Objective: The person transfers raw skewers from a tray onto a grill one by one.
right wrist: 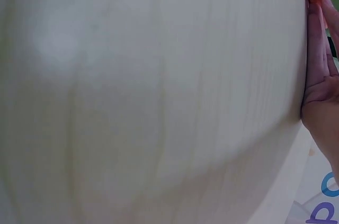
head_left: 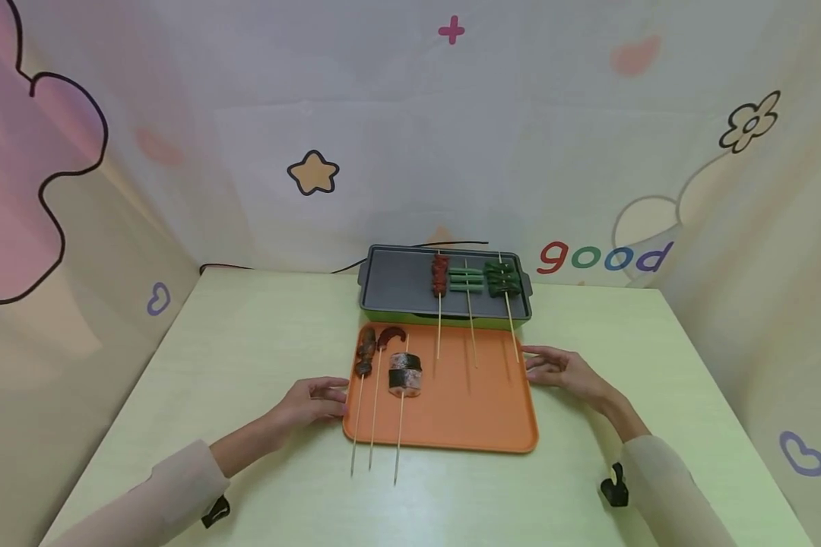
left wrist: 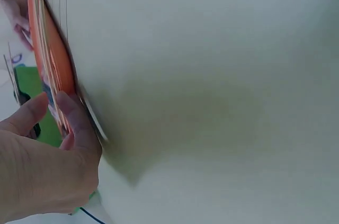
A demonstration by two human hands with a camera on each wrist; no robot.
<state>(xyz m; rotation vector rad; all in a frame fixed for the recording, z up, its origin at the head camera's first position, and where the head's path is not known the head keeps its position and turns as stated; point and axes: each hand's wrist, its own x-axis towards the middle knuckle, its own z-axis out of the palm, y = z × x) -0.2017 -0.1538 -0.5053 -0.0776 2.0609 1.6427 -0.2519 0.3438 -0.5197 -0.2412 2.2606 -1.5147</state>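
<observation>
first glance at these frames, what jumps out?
The orange tray in the middle of the pale green table, with the left hand at its left edge and the right hand at its right. Three food skewers lie on its left part, sticks overhanging the near rim. Behind it, a dark grill pan carries three more skewers at its right end.

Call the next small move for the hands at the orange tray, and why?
Probably close both hands on the tray edges. The left hand touches its left rim, the right hand its right rim, fingers fairly straight, not yet gripping. Three skewers overhang the near edge, so keep it level.
</observation>
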